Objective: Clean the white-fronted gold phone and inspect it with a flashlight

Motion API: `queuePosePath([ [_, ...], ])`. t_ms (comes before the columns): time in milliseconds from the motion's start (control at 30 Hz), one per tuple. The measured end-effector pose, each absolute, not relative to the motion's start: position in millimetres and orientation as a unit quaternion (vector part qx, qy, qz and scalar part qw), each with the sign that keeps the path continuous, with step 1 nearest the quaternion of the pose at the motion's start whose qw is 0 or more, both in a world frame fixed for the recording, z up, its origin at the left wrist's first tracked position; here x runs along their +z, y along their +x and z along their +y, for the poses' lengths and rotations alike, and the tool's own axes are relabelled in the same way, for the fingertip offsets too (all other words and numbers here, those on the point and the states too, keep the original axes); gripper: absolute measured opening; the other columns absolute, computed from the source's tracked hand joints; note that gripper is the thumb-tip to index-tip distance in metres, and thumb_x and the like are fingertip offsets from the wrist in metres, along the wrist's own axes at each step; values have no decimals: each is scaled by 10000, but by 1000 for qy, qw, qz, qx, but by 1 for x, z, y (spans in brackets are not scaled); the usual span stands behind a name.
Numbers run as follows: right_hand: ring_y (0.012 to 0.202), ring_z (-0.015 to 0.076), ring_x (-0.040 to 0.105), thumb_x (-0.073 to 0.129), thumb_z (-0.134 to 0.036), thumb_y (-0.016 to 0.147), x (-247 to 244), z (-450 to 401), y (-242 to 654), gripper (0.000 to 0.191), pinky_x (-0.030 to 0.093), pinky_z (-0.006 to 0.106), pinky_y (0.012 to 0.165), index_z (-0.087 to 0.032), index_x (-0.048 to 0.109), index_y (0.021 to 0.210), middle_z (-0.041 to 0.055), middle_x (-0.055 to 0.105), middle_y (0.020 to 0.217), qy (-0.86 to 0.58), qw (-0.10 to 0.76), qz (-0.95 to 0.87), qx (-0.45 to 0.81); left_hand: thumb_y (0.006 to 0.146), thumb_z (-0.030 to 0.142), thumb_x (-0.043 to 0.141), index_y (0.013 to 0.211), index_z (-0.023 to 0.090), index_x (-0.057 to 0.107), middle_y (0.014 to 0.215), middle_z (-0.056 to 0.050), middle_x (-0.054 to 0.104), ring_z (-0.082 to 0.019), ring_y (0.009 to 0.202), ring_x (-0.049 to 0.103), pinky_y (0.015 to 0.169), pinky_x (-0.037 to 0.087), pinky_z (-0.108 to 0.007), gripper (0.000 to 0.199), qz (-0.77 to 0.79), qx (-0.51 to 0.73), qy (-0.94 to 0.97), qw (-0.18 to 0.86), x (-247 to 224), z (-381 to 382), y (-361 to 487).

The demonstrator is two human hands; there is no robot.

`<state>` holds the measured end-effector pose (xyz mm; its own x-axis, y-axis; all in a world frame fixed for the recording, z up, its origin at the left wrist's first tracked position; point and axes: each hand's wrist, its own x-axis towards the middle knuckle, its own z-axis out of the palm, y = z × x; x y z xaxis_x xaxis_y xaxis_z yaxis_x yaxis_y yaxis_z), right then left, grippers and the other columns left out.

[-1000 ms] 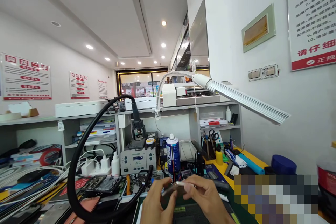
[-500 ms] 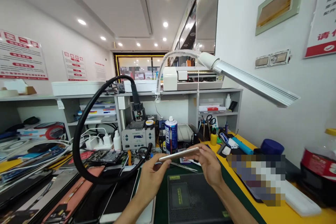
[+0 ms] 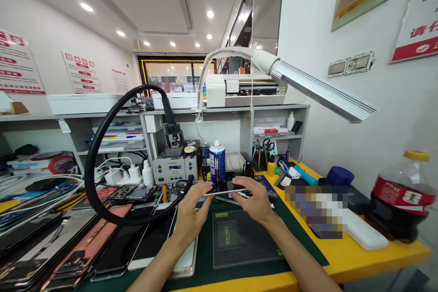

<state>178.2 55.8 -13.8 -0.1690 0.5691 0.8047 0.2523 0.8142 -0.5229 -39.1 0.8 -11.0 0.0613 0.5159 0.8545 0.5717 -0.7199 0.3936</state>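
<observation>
A thin, pale-edged smartphone is held level and nearly edge-on, so its faces hardly show. My left hand pinches one end between thumb and fingers. The opposite end is in the grip of my right hand. Below them a black textured repair pad with yellow-green print lies on a dark green mat. Just behind the phone stands a blue-and-white spray can. Partly hidden by my right hand, tweezers rest on the mat.
Rows of phone screens and housings cover the left side. A thick black hose loops from a soldering station. A lamp reaches overhead. At the right are a cola bottle, a white case and a blurred-out patch.
The phone has turned from slanted to flatter, more edge-on, and my hands have shifted slightly left in view. My head view has tipped down, showing more of the table's front edge.
</observation>
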Motion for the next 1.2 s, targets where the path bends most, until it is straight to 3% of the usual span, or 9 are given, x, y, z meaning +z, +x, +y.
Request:
queuePosePath([
  [200, 1002, 276, 720, 748, -327, 832, -27, 66, 176, 172, 589, 435, 911, -237, 780, 975, 106, 770, 1040, -248, 591, -758, 122, 937, 258, 612, 1106, 220, 684, 1116, -96, 739, -237, 1075, 688, 930, 577, -382, 188, -378, -557, -735, 79, -13, 7, -42],
  [567, 1057, 261, 691, 727, -444, 840, -30, 65, 177, 234, 529, 403, 991, -252, 770, 967, 75, 760, 1079, -282, 563, -756, 175, 865, 253, 705, 1144, 212, 698, 1126, -85, 744, -263, 1045, 700, 962, 540, -393, 282, -350, -562, -741, 114, -23, 11, -49],
  [700, 971, 262, 687, 768, -495, 777, -26, 61, 176, 348, 545, 383, 886, -242, 738, 1013, 78, 746, 1029, -309, 568, -731, 217, 879, 341, 690, 1134, 229, 714, 1058, -76, 761, -262, 949, 716, 830, 566, -344, 279, -368, -529, -750, 149, -24, 12, -52],
  [833, 854, 225, 655, 826, -529, 683, -23, 62, 176, 592, 537, 317, 725, -232, 653, 1165, 37, 705, 956, -327, 585, -685, 286, 889, 422, 666, 957, 214, 741, 835, -32, 763, -186, 670, 683, 596, 506, -245, 232, -407, -519, -734, 162, -19, 6, -40],
  [900, 819, 202, 641, 773, -555, 740, -22, 67, 176, 520, 523, 287, 677, -210, 658, 1112, 21, 682, 919, -320, 593, -660, 333, 888, 447, 662, 929, 203, 740, 724, -1, 726, -148, 557, 622, 535, 464, -228, 259, -446, -518, -713, 158, -16, -3, -23],
  [1000, 737, 168, 624, 456, -589, 965, -24, 79, 175, 477, 512, 270, 619, -163, 669, 984, 21, 643, 828, -314, 601, -612, 406, 892, 398, 669, 873, 179, 726, 592, 21, 635, -126, 477, 541, 490, 419, -232, 228, -443, -540, -698, 159, -21, -23, 19],
  [1067, 629, 130, 588, 365, -547, 1023, -28, 86, 175, 506, 497, 258, 561, -135, 651, 962, 17, 617, 776, -320, 597, -583, 449, 904, 335, 660, 917, 164, 717, 716, -26, 704, -155, 583, 627, 575, 489, -254, 181, -427, -557, -696, 152, -32, -36, 50],
  [1200, 673, 116, 623, 579, -394, 986, -35, 92, 173, 279, 546, 264, 601, -132, 625, 1068, 29, 655, 902, -329, 571, -566, 495, 927, 297, 620, 1106, 153, 697, 1055, -132, 753, -256, 947, 720, 816, 580, -358, 242, -435, -559, -693, 134, -58, -51, 100],
])
